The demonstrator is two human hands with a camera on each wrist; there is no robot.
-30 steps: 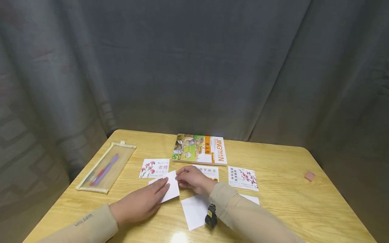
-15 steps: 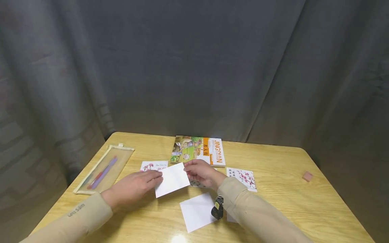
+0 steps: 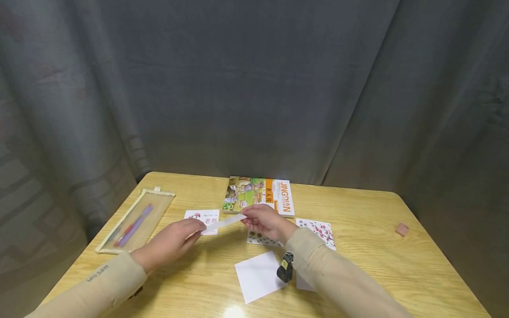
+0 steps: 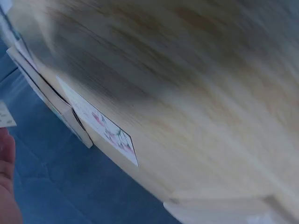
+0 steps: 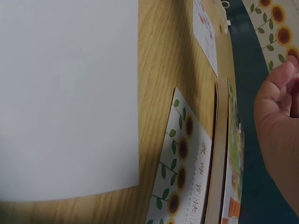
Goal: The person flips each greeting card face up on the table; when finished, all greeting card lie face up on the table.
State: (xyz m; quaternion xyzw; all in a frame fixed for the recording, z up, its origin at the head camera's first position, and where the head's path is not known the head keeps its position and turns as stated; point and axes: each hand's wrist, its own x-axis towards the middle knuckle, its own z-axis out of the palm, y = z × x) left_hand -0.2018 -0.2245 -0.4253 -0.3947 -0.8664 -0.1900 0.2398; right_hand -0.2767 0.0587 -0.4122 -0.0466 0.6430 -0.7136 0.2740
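White card (image 3: 223, 223) up off the tabletop (image 3: 358, 212), nearly edge-on | left hand (image 3: 171, 243): fingers gripping one end | right hand (image 3: 268, 221): fingers pinching the other!

2 beige sleeves (image 3: 342, 276), dark lettering (image 3: 97, 273) on left sleeve, black yellow-patched right-wrist device (image 3: 284, 270)

The book (image 3: 248, 194) reads JINGDIAN in large orange capitals, set sideways, and 名人传 in dark characters on its orange band; its smaller print is illegible. The carnation card (image 3: 203, 215) bears 老师 in pinkish red, under a line of script too small to read. On the sunflower card (image 5: 180, 168), 教师节快 can be made out in the right wrist view. Lettering on the left sleeve (image 3: 107, 282) is too blurred to read.
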